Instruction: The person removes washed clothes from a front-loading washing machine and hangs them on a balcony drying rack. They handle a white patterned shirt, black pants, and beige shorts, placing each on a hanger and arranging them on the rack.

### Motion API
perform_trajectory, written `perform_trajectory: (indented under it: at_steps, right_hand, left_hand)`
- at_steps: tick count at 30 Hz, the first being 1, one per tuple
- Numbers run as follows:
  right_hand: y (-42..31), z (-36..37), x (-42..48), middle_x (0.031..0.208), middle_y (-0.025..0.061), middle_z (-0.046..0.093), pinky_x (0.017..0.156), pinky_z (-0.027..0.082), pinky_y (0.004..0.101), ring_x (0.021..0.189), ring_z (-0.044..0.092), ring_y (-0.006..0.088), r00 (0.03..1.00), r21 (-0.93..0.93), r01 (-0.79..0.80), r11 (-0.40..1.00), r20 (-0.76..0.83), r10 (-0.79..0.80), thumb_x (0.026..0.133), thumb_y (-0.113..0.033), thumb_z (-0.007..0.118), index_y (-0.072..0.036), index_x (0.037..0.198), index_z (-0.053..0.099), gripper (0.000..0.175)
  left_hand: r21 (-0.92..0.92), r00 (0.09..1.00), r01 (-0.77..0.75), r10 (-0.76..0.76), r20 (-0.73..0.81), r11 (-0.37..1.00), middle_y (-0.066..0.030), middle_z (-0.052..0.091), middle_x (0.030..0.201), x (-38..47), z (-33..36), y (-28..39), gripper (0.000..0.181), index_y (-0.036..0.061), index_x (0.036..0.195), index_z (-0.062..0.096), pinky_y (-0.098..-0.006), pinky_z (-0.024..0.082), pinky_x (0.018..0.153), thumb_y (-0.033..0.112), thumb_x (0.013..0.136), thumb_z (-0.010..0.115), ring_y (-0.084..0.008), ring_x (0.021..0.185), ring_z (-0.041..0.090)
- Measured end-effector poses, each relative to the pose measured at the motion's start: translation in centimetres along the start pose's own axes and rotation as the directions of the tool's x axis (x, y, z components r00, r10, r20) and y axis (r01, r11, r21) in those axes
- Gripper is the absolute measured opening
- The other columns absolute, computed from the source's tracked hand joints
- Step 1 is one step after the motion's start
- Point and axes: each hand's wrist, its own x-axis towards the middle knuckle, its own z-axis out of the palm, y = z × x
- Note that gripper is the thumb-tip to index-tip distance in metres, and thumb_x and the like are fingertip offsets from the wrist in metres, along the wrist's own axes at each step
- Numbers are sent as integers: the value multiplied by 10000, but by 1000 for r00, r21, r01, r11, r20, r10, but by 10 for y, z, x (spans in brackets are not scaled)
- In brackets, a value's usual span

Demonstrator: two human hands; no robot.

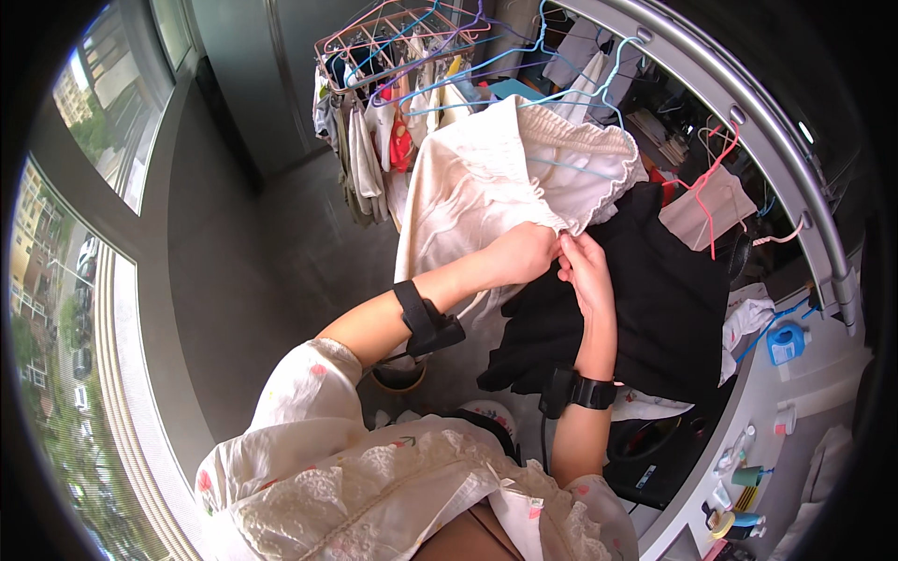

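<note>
A cream garment with a gathered elastic waistband [466, 179] hangs in front of me, its waist opening spread. A light blue wire hanger [609, 88] runs down into that opening. My left hand [526, 254] is closed on the near edge of the waistband. Right beside it, my right hand [586, 270] pinches the same edge between thumb and fingers. The two hands meet at the fingertips, and whatever lies between them is hidden. Behind my right hand hangs a black garment [652, 301].
A pink clip rack [393, 49] with several small clothes hangs at the far side. A metal drying rail [758, 126] curves along the right, with a red hanger [705, 182] on it. A blue jug [787, 342] and bottles stand at lower right. Windows [105, 112] line the left.
</note>
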Motion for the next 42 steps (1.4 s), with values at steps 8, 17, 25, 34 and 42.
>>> perform_trajectory:
  at_steps: [8, 17, 25, 34, 42]
  right_hand:
    - [12, 11, 12, 817, 17, 570, 734, 495, 306, 728, 555, 124, 992, 289, -128, 949, 23, 126, 946, -198, 435, -20, 969, 571, 225]
    - [10, 46, 25, 750, 38, 589, 615, 409, 261, 678, 503, 91, 987, -27, 65, 998, -144, -68, 959, -229, 381, 53, 846, 592, 370]
    - [10, 73, 6, 614, 62, 544, 495, 395, 295, 515, 483, 146, 840, -136, 248, 959, -464, -283, 960, -253, 373, 45, 812, 561, 382]
    - [-11, 56, -3, 583, 186, 509, 504, 392, 397, 521, 513, 294, 863, -452, 165, 877, -365, -351, 936, -214, 409, 52, 788, 513, 322]
    - [-16, 49, -30, 743, 282, 572, 598, 435, 498, 721, 562, 448, 873, -812, 64, 580, -236, -427, 884, -143, 404, 53, 837, 551, 249]
  left_hand:
    - [-117, 999, 16, -11, 45, 993, -218, 575, 688, -12, 8, -26, 284, -25, 735, 546, -419, 440, 636, 182, 897, 441, -380, 688, 574]
    - [-156, 971, 182, -152, 186, 971, -138, 550, 607, -26, 2, -33, 350, -12, 715, 536, -402, 453, 633, 221, 934, 393, -301, 655, 595]
    - [-237, 941, 239, -165, 294, 942, -89, 580, 591, -22, 7, -37, 348, -25, 784, 578, -373, 484, 691, 214, 927, 371, -277, 681, 618]
    - [-854, 907, 415, -69, 415, 313, -92, 476, 1256, -43, -14, -41, 474, -11, 1239, 437, -342, 324, 1019, 353, 936, 462, -191, 1209, 418]
    - [-920, 938, 345, -114, 328, 186, -115, 638, 877, 12, 8, 2, 229, -29, 907, 605, -308, 488, 811, 194, 855, 620, -200, 872, 619]
